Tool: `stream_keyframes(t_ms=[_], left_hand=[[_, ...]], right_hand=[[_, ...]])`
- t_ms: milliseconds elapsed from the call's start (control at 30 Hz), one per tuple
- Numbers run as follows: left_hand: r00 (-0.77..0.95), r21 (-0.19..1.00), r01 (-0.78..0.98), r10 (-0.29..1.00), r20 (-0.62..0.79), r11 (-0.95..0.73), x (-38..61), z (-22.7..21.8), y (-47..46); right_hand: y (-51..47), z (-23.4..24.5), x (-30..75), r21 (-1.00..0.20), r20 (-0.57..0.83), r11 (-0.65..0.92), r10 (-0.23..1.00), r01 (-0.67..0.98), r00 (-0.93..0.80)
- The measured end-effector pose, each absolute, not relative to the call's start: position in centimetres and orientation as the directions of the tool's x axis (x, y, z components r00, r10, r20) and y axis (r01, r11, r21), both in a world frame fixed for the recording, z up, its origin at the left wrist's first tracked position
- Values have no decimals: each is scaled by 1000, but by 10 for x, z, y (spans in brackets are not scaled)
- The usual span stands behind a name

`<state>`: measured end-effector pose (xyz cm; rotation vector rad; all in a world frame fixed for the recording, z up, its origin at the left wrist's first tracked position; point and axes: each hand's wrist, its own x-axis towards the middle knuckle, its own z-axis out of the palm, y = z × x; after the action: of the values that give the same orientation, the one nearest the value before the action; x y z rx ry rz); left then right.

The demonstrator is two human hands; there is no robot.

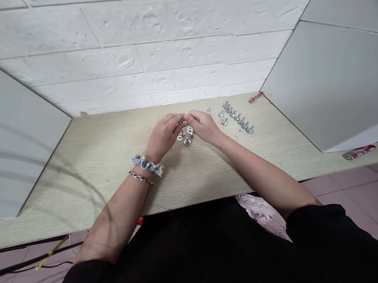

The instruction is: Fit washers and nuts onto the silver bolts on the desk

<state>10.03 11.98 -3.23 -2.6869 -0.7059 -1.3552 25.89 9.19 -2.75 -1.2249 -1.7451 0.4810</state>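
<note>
My left hand (pixel 165 133) and my right hand (pixel 204 125) meet over the middle of the wooden desk (pixel 110 167). Both pinch a small metal bolt (pixel 183 121) between their fingertips. Just below the fingers lie a washer (pixel 179 138), a nut (pixel 189 130) and an upright bolt (pixel 187 141). A row of several bolts (pixel 239 118) stands to the right of my right hand. A blue scrunchie and a chain bracelet sit on my left wrist.
White panels wall in the desk on the left (pixel 7 147) and right (pixel 331 81), with a white brick wall behind. A red pen (pixel 255 97) lies at the back right corner, a red tube (pixel 359 152) near the front right. Cables (pixel 26 262) run under the left edge.
</note>
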Motion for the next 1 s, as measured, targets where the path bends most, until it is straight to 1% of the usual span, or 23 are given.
stream_keyframes(t_ms=[67,233,400,533,600,733,867,1000], left_hand=[[502,166,426,385,774,-889,100,-32,120],[508,173,427,394,766,-887,100,-33,122],[499,138,428,361,788,-893,101,-34,122],[510,136,415,354,784,-899,101,-33,120],[513,132,413,349,784,-901,101,-32,120],[508,133,406,344,789,-904,101,-32,119],[493,168,429,386,779,-887,101,-32,120],[506,171,429,392,768,-887,101,-34,121]], right_hand=[[91,-26,258,-716,500,471,861,515,-92],[89,-26,256,-727,570,549,817,412,-83],[89,-27,256,-752,545,495,839,436,-12],[90,-28,256,-749,468,424,883,509,-46],[90,-28,255,-746,456,412,889,523,-51],[91,-28,255,-746,464,422,884,515,-52],[91,-28,255,-752,476,443,877,487,-63],[92,-32,254,-743,571,543,819,392,-54]])
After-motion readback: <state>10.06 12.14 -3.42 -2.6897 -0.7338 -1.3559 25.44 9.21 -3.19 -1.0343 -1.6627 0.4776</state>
